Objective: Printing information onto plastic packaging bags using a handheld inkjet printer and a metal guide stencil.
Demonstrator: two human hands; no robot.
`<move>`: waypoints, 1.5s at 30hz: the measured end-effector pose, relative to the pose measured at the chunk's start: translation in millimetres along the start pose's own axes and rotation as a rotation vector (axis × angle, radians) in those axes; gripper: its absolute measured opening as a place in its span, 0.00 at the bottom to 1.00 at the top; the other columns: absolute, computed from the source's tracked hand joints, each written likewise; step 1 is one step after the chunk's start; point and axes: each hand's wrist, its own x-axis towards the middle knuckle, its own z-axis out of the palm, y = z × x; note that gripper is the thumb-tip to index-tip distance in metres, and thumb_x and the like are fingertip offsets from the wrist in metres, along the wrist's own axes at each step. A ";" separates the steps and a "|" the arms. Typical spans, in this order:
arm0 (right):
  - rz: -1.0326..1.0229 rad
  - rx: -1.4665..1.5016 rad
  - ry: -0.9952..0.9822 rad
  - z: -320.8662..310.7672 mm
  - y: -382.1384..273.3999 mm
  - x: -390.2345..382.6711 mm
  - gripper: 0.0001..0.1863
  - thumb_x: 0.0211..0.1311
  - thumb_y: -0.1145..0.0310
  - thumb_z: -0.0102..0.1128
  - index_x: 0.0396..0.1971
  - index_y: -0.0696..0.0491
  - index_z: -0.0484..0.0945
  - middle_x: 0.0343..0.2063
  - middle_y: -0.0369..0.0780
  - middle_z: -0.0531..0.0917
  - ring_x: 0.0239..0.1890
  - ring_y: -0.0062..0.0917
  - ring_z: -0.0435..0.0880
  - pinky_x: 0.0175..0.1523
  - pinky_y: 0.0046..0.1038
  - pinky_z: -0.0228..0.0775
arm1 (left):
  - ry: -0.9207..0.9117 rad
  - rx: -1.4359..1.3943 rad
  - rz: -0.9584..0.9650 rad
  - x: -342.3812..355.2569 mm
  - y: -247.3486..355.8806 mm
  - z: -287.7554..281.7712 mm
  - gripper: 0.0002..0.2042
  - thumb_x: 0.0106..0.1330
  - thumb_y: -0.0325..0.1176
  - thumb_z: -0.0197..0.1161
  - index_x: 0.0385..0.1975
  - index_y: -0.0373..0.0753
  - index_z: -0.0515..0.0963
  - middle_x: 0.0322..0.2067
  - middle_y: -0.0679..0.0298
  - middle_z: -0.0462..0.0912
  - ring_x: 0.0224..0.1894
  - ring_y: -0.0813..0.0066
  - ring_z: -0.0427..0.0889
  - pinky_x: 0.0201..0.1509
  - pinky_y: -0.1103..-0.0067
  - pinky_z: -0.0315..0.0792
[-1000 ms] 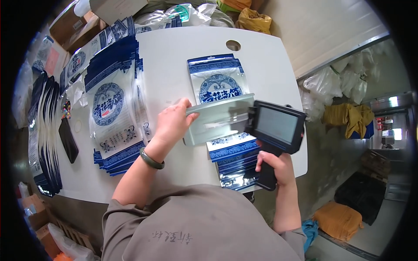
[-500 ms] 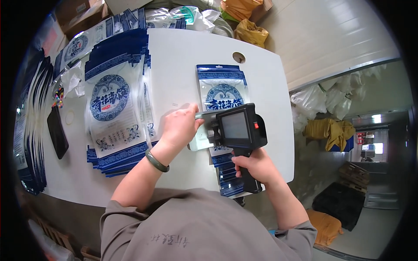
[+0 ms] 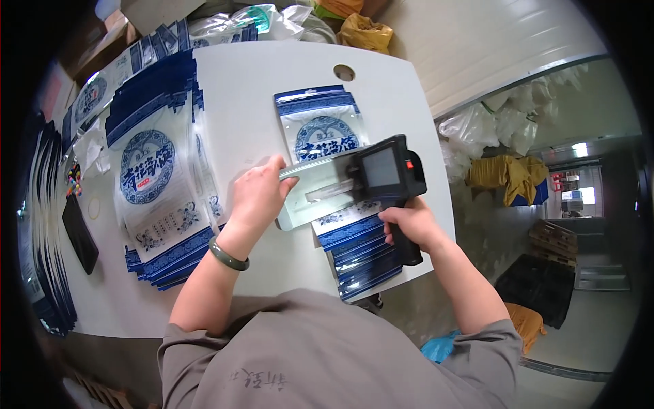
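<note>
My right hand [image 3: 413, 223] is closed round the pistol grip of a black handheld printer [image 3: 388, 174] with a small screen. The printer stands at the right end of a clear, pale plate [image 3: 317, 198] with a slot in it. At the plate's left end, my left hand [image 3: 259, 194] pinches the edge between thumb and fingers; a dark bangle is on that wrist. Under the plate lies a stack of blue-and-white packaging bags [image 3: 321, 126], fanned out toward me. The plate and printer hide the middle of the top bag.
Left on the white table [image 3: 238, 82] lies a bigger pile of the same bags [image 3: 153, 163]. Beyond it are a dark phone [image 3: 80, 235] and more bags standing on edge [image 3: 44, 232]. A round hole [image 3: 344, 72] pierces the tabletop. Yellow sacks [image 3: 507, 178] sit off to the right.
The printer has slid right along the plate, away from my left hand, so more of the plate shows. My left hand still grips the plate's end. The whole view has shifted slightly.
</note>
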 end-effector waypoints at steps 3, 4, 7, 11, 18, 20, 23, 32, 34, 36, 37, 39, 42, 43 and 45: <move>-0.054 0.152 0.018 -26.1 24.9 1.5 0.10 0.55 0.72 0.60 0.34 0.60 0.74 0.18 0.39 0.78 0.17 0.24 0.78 0.23 0.26 0.75 | 0.033 -0.057 -0.012 0.5 -4.9 2.2 0.11 0.60 0.41 0.64 0.34 0.40 0.76 0.27 0.58 0.82 0.34 0.57 0.81 0.38 0.67 0.72; -0.104 0.293 0.042 -30.2 34.4 -1.0 0.10 0.56 0.71 0.59 0.35 0.60 0.74 0.18 0.39 0.78 0.17 0.25 0.79 0.24 0.26 0.75 | 0.056 -0.086 -0.009 0.5 -8.3 4.2 0.11 0.60 0.40 0.64 0.34 0.40 0.77 0.27 0.57 0.82 0.33 0.57 0.81 0.37 0.67 0.72; -0.292 0.557 0.171 -28.5 62.0 -1.3 0.15 0.60 0.66 0.58 0.41 0.60 0.72 0.19 0.39 0.77 0.20 0.25 0.79 0.27 0.25 0.74 | 0.117 -0.182 0.022 3.1 -18.5 7.5 0.08 0.61 0.35 0.63 0.34 0.38 0.77 0.24 0.58 0.82 0.26 0.65 0.80 0.32 0.72 0.71; -0.390 0.769 0.260 -18.9 92.4 6.5 0.23 0.60 0.56 0.63 0.43 0.60 0.71 0.25 0.41 0.78 0.24 0.26 0.80 0.31 0.26 0.74 | -0.081 -0.345 -0.116 3.8 -6.2 -10.3 0.07 0.62 0.31 0.61 0.35 0.36 0.76 0.21 0.62 0.80 0.21 0.78 0.76 0.27 0.78 0.68; -0.508 1.024 0.184 -8.6 111.8 7.4 0.26 0.55 0.59 0.66 0.49 0.59 0.71 0.30 0.41 0.79 0.28 0.27 0.80 0.38 0.26 0.77 | -0.169 -0.406 0.052 -34.3 28.2 1.0 0.05 0.62 0.27 0.60 0.35 0.34 0.74 0.19 0.66 0.77 0.21 0.85 0.71 0.26 0.82 0.66; -0.429 1.046 0.098 -8.5 110.2 3.5 0.25 0.47 0.76 0.62 0.49 0.61 0.69 0.27 0.43 0.79 0.27 0.28 0.80 0.38 0.28 0.76 | -0.191 -0.434 0.046 -43.1 30.6 7.4 0.06 0.63 0.28 0.62 0.34 0.34 0.75 0.21 0.66 0.78 0.22 0.87 0.71 0.26 0.83 0.66; -0.461 1.059 0.008 -9.4 120.3 9.2 0.26 0.46 0.77 0.61 0.49 0.61 0.69 0.27 0.45 0.79 0.27 0.28 0.80 0.37 0.27 0.76 | -0.183 -0.501 0.040 -36.1 29.8 9.9 0.07 0.63 0.31 0.63 0.32 0.34 0.77 0.19 0.66 0.79 0.21 0.87 0.71 0.25 0.83 0.66; -0.534 1.107 -0.055 -9.1 137.1 20.4 0.25 0.43 0.73 0.62 0.47 0.60 0.71 0.23 0.43 0.78 0.24 0.30 0.77 0.33 0.31 0.71 | 0.245 0.258 -0.195 50.0 32.7 17.5 0.24 0.55 0.56 0.66 0.33 0.38 0.77 0.27 0.59 0.83 0.32 0.65 0.82 0.37 0.71 0.73; -0.535 1.124 -0.099 -12.0 140.7 23.5 0.24 0.44 0.73 0.61 0.46 0.61 0.72 0.22 0.43 0.78 0.24 0.30 0.77 0.33 0.30 0.71 | 0.197 0.210 -0.209 57.9 28.7 21.6 0.21 0.56 0.55 0.67 0.30 0.40 0.76 0.24 0.62 0.82 0.31 0.65 0.81 0.36 0.71 0.73; -0.508 1.126 -0.072 -9.7 141.7 23.3 0.20 0.46 0.71 0.60 0.41 0.63 0.73 0.21 0.44 0.78 0.24 0.30 0.77 0.33 0.29 0.71 | 0.223 0.127 -0.189 58.2 19.2 26.5 0.20 0.56 0.52 0.67 0.27 0.39 0.76 0.23 0.62 0.81 0.29 0.65 0.81 0.34 0.71 0.72; -0.513 1.132 -0.075 -10.1 141.5 23.1 0.20 0.46 0.71 0.60 0.41 0.63 0.73 0.21 0.44 0.78 0.24 0.30 0.77 0.33 0.29 0.71 | 0.241 0.031 -0.170 58.1 20.2 25.7 0.18 0.57 0.50 0.67 0.25 0.39 0.77 0.21 0.63 0.80 0.28 0.66 0.81 0.32 0.72 0.71; -0.513 1.092 -0.139 -13.0 142.8 24.4 0.12 0.50 0.66 0.62 0.28 0.60 0.77 0.23 0.42 0.77 0.26 0.25 0.76 0.36 0.24 0.70 | 0.275 -0.023 -0.179 54.4 22.0 25.9 0.16 0.56 0.47 0.67 0.24 0.39 0.77 0.22 0.62 0.80 0.28 0.64 0.81 0.32 0.71 0.71; -0.472 1.113 -0.165 -13.6 143.4 24.9 0.12 0.51 0.66 0.61 0.28 0.60 0.76 0.23 0.41 0.77 0.27 0.25 0.76 0.36 0.23 0.69 | 0.347 -0.039 -0.139 47.3 24.2 20.1 0.12 0.57 0.42 0.67 0.22 0.40 0.78 0.23 0.61 0.81 0.28 0.61 0.80 0.31 0.70 0.71; -0.451 1.134 -0.186 -13.3 144.3 26.1 0.12 0.52 0.65 0.60 0.28 0.60 0.76 0.23 0.41 0.77 0.27 0.25 0.76 0.37 0.22 0.69 | 0.381 0.005 -0.079 44.3 24.1 16.5 0.10 0.58 0.40 0.66 0.23 0.41 0.80 0.23 0.61 0.81 0.28 0.61 0.80 0.29 0.70 0.70; -0.444 1.156 -0.226 -14.5 153.4 31.7 0.11 0.54 0.65 0.58 0.27 0.59 0.74 0.23 0.41 0.77 0.29 0.25 0.73 0.36 0.23 0.68 | 0.449 0.040 -0.037 39.4 31.8 11.2 0.07 0.58 0.36 0.66 0.24 0.40 0.81 0.25 0.58 0.80 0.28 0.58 0.79 0.30 0.71 0.71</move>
